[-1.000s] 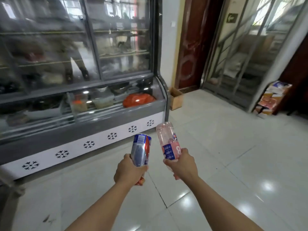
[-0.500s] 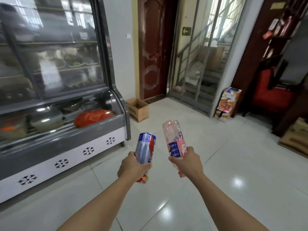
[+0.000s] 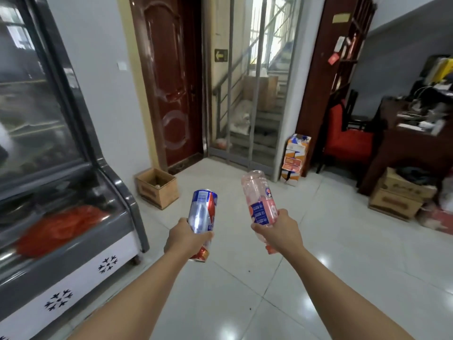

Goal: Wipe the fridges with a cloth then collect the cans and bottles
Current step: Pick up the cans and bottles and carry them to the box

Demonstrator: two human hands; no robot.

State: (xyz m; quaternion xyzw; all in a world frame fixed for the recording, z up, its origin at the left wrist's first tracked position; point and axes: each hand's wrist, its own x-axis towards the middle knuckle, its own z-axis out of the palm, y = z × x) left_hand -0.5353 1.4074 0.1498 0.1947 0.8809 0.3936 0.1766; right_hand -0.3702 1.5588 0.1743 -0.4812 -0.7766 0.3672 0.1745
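Left hand (image 3: 187, 238) grips a silver-blue-red metal can (image 3: 203, 213), right hand (image 3: 275, 231) clutches a clear pink plastic bottle (image 3: 260, 198), apparently empty, beside the glass-fronted fridge (image 3: 73, 217).

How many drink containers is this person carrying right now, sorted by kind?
Cans: 1, the blue and silver can in the left hand
Bottles: 1, the pink plastic bottle in the right hand
Total: 2
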